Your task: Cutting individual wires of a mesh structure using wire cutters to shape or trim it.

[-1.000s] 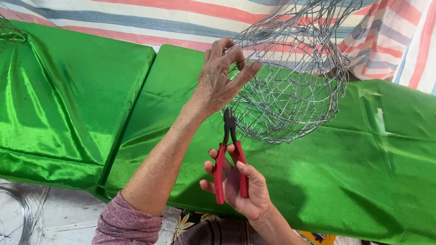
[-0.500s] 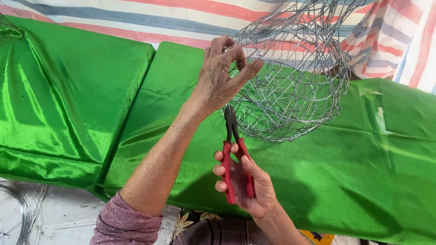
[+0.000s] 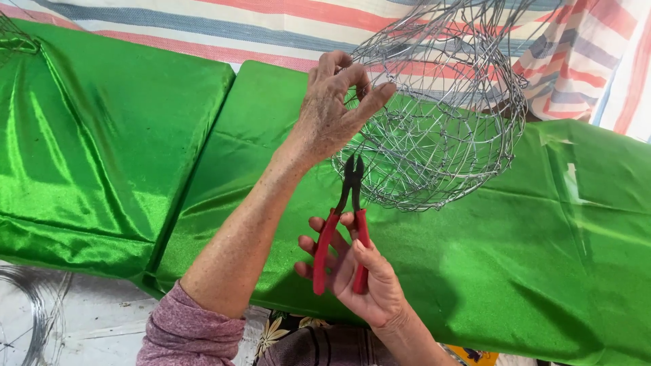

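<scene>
You are steadying the largely woven round silver wire-mesh basket in your left hand's pinching grip while your right hand's grip is holding the red-handled pliers just below its unfinished edge.

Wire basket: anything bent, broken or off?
The round silver wire-mesh basket has uneven mesh, and loose wire ends stick up along its top rim, so it looks unfinished rather than damaged. The left hand grips its rim; the right hand holds red-handled pliers at its lower edge.

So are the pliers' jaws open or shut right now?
Shut, or nearly: the pliers show dark jaw tips meeting at the wire basket, red handles close together in the right hand.
</scene>
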